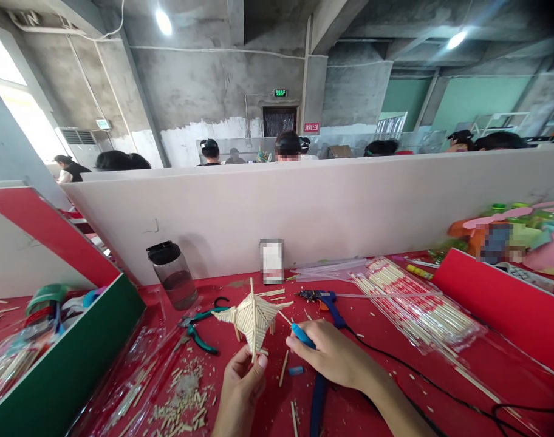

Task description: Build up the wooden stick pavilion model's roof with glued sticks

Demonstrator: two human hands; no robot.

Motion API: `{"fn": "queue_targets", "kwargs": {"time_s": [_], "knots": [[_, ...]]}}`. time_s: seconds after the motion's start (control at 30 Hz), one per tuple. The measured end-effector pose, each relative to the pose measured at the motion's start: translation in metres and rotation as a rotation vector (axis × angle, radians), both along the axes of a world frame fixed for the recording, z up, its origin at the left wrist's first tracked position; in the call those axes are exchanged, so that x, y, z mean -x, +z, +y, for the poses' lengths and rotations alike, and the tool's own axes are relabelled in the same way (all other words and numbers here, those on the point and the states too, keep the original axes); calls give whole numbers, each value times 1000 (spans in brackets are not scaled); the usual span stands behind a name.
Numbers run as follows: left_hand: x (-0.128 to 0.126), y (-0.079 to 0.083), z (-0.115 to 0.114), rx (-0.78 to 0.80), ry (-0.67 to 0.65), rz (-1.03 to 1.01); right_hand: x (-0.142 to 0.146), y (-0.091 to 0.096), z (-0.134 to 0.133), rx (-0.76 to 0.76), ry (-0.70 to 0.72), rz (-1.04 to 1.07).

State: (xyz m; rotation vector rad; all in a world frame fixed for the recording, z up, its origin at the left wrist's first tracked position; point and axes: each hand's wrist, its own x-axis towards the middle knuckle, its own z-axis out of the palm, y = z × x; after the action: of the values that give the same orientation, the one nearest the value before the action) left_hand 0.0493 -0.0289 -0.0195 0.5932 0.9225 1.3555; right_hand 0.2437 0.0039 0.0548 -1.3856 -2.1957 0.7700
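Scraps of stick [183,403] lie near you, on the left of the red tabletop [274,408]; a dark blue handle [318,403] lies near, just right of the middle.

"And what are you holding?"

"Your left hand [245,377] pinches the lower point of the star-shaped stick model [253,318] between thumb and fingers. Your right hand [336,353], set apart from it on the right, is closed around a small blue-handled tool [303,335]. A thin pale length [283,317] shows ahead of that tool, toward the model; you cannot tell whether the two touch."

"What lies around your work?"

"Between your hands and a little right, a short blue piece [296,370]. Left of the model you have green-handled pliers [203,343]; to its right, beyond your right hand, a blue glue gun [332,308]. Farther right, bagged sticks [409,300] with red markings."

"And at your far side?"

"A dark-lidded bottle [173,276] stands on the left before the pale divider [313,206]. Past that you can see several people [209,152], partly hidden, and a green exit sign [280,93] on the far wall [204,85]."
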Motion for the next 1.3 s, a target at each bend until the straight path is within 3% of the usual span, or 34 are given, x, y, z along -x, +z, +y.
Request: {"fn": "queue_targets", "kwargs": {"time_s": [0.13,0.3,0.47,0.63,0.9,1.1,1.17,1.3], "knots": [[4,-1,0,-50,-44,14,-1,0,-2,-34,-15,-116],[12,0,4,-66,-107,30,3,0,-5,-48,69,-265],[22,-2,-2,-32,-53,46,20,-18,-12,-89,140,-462],[32,-11,-18,-73,19,117,30,-36,-16,-129,124,-531],[42,-11,-29,-263,52,420,29,-35,-12,-112,134,-490],[52,-10,-25,-361,-49,722,21,-10,-20,-151,191,-417],[53,-11,-23,-379,-75,833,16,-2,-29,-137,190,-295],[50,-5,-28,-423,-119,1030,15,-3,-53,-24,74,166]]}}
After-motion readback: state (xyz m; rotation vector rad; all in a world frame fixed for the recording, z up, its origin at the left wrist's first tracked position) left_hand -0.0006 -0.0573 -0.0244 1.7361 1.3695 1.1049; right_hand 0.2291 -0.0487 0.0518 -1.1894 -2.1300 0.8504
